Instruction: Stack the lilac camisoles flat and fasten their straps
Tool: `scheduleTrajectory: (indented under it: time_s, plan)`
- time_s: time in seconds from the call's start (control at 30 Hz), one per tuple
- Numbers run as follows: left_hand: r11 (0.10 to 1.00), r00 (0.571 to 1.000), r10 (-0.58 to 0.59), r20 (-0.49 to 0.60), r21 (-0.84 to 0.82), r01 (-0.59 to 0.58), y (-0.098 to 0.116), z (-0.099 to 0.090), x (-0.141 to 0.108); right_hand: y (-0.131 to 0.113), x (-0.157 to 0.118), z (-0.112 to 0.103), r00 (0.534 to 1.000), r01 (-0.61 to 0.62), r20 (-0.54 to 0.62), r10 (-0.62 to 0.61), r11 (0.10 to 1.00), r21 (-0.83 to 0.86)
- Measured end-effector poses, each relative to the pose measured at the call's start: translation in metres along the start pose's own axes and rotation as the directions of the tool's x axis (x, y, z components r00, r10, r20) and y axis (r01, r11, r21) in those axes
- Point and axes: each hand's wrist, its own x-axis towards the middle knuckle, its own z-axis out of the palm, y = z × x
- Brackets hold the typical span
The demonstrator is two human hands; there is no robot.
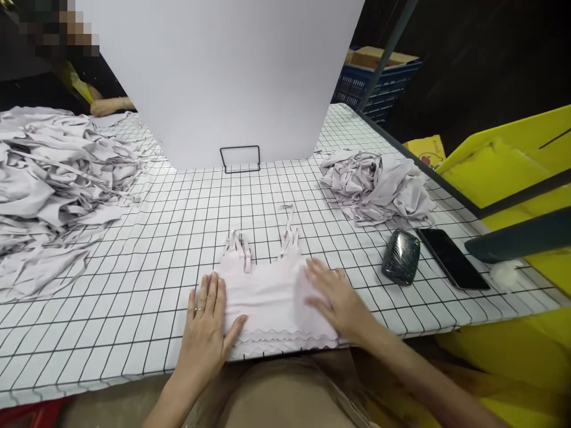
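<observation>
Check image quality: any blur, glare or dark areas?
Head view: right hand looks motion-smeared, left hand crisper; head view: small glints on the glossy dark case; head view: background at upper right is near black, detail lost.

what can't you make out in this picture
In the head view:
Pale pink strappy top: part of its left edge, under the left hand.
Right hand: fingertips, blurred.
Fabric pile at left: outer side, cut off by the picture's edge.
Other person's forearm: partly hidden behind the white board.
Yellow package: lettering too small.
</observation>
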Motion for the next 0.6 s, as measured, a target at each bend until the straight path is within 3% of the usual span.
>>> scheduleTrajectory:
  time_s: [0.1, 0.23, 0.3, 0.4, 0.47, 0.5, 0.53, 0.6]
  plan:
    - [1.0, 1.0, 0.006, -0.026, 0.001, -0.006, -0.004, 0.002, 0.002, 0.051, 0.08, -0.009, 0.983, -0.092, -0.147, 0.107, 0.99, 0.104]
    - [0.997, 0.999, 0.012, -0.034, -0.077, -0.014, -0.003, -0.008, 0.01, 0.089, 0.197, 0.007, 0.967, -0.253, 0.005, 0.253, 0.963, 0.091]
    - [0.985, 0.999, 0.005, -0.052, -0.172, -0.014, -0.006, -0.02, 0.013, 0.099, 0.226, 0.018, 0.957, -0.29, 0.052, 0.286, 0.948, 0.132]
    - [0.902, 0.993, -0.09, -0.074, -0.428, 0.05, -0.012, -0.043, 0.024, 0.106, 0.234, 0.015, 0.948, -0.315, 0.029, 0.316, 0.926, 0.206]
    - [0.734, 0.974, -0.228, 0.014, -0.655, 0.181, -0.009, -0.057, 0.039, 0.103, 0.223, -0.002, 0.943, -0.29, -0.051, 0.329, 0.886, 0.361]
    - [0.597, 0.953, -0.28, 0.112, -0.758, 0.265, -0.004, -0.061, 0.048, 0.098, 0.215, -0.013, 0.94, -0.243, -0.105, 0.325, 0.851, 0.465]
    - [0.425, 0.927, -0.294, 0.234, -0.836, 0.347, 0.004, -0.064, 0.058, 0.09, 0.206, -0.026, 0.935, -0.173, -0.163, 0.315, 0.808, 0.563]
    - [0.02, 0.857, -0.17, 0.486, -0.868, 0.496, 0.027, -0.064, 0.078, 0.068, 0.183, -0.048, 0.925, -0.018, -0.271, 0.268, 0.741, 0.671]
